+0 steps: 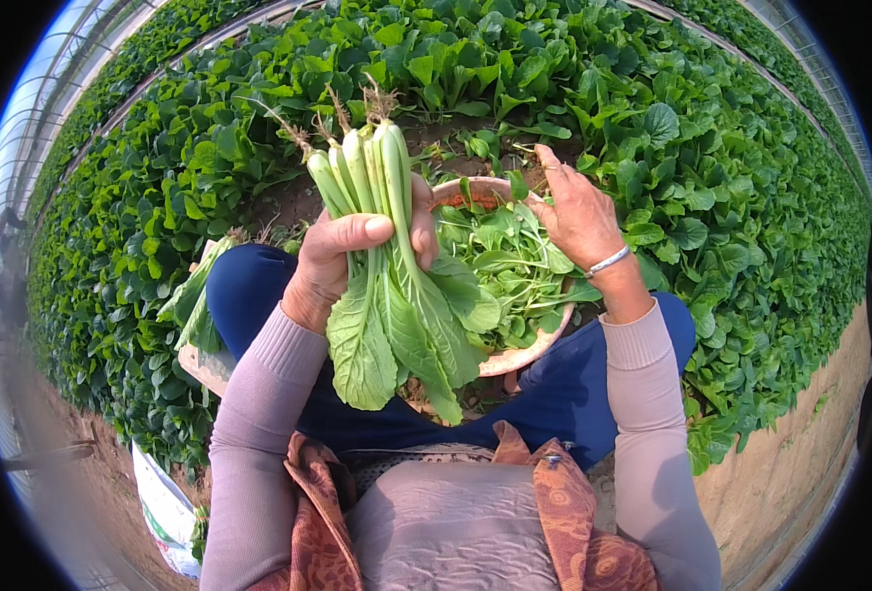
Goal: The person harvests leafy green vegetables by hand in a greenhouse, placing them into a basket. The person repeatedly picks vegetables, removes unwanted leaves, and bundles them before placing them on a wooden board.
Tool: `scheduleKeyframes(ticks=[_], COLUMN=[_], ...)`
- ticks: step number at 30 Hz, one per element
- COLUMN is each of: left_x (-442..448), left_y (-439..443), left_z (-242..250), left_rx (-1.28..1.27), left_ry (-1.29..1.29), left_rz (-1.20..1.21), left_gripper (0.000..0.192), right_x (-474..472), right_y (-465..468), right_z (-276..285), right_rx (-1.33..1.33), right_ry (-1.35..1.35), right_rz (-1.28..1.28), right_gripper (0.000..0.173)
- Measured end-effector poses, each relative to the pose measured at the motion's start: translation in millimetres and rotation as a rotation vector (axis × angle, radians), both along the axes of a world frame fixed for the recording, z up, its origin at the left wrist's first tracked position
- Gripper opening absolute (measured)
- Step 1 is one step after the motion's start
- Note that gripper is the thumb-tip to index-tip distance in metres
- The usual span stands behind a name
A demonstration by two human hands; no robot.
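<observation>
My left hand point(358, 235) is closed around a bunch of leafy greens point(406, 303). The pale stalks and soil-stained roots point away from me, while the broad leaves hang toward my lap. To the right, my right hand point(580, 210) is above the far right rim of a round basin point(528, 360). Its thumb and index finger are apart, with no clear hold on anything; the other fingers are partly hidden. Loose green leaves and thin stems point(513, 258) fill the basin, which stands between my legs. The bunch covers part of its left side.
Beside my left knee, more pulled greens point(203, 299) lie on a pale container or board point(203, 366). Dense growing greens point(754, 244) surround me in front and at both sides. A white printed sack point(162, 510) is at lower left. Bare soil point(783, 443) runs along the right.
</observation>
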State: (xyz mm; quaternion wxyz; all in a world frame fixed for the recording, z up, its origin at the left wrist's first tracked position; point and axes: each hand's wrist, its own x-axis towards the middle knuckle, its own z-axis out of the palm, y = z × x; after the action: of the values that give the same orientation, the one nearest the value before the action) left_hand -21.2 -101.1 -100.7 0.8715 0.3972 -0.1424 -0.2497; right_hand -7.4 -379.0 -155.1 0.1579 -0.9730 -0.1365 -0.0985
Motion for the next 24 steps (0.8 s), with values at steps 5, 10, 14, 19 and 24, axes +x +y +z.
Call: scheduleKeyframes(ticks=[5, 10, 14, 19, 24], left_x=[26.0, 15.3, 34.9, 39.2, 47.7], left_y=[107.0, 199.6, 256.3, 283.4, 286.5], left_z=[108.0, 136.1, 12.6, -93.3, -116.0], left_rx=[0.012, 1.503, 1.992, 2.108, 1.976], left_ry=[-0.483, -0.566, -0.305, -0.006, 0.079], left_rz=[0.376, 0.736, 0.069, -0.213, -0.213], left_gripper=[0.034, 0.021, 0.044, 0.062, 0.055], right_x=[-10.3, -17.2, -16.0, -13.0, -13.6], right_y=[5.5, 19.0, 28.0, 39.3, 37.7], right_z=[3.7, -7.8, -25.2, -39.6, -48.8], right_rx=[0.144, 0.030, 0.014, -0.025, -0.087], right_ry=[0.109, 0.098, 0.157, 0.192, 0.291], right_rz=[0.029, 0.096, 0.149, 0.173, 0.161], right_gripper=[0.034, 0.035, 0.033, 0.032, 0.032])
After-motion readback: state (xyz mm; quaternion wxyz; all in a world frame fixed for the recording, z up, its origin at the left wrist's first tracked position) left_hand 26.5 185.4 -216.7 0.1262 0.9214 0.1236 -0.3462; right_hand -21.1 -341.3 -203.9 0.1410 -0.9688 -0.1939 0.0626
